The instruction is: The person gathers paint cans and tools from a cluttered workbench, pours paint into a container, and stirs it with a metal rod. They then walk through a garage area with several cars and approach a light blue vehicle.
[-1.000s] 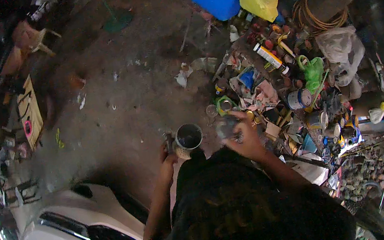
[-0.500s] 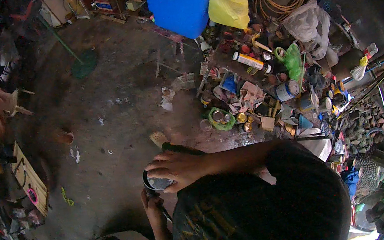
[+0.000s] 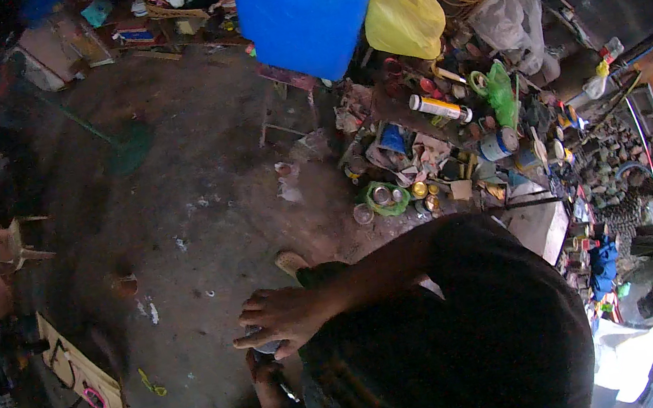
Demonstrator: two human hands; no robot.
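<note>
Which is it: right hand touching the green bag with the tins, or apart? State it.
Apart: the head view shows floor between the right hand and the green bag.

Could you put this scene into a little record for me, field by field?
Right hand: fingers spread over a round grey thing, mostly hidden
Left hand: just below the right hand in the picture; grip unclear
Foot: in a pale sandal
Left side: flat board with a pink ring
Top: blue container, beside a yellow bag
Right side: clutter, including a tube and green bag
</note>
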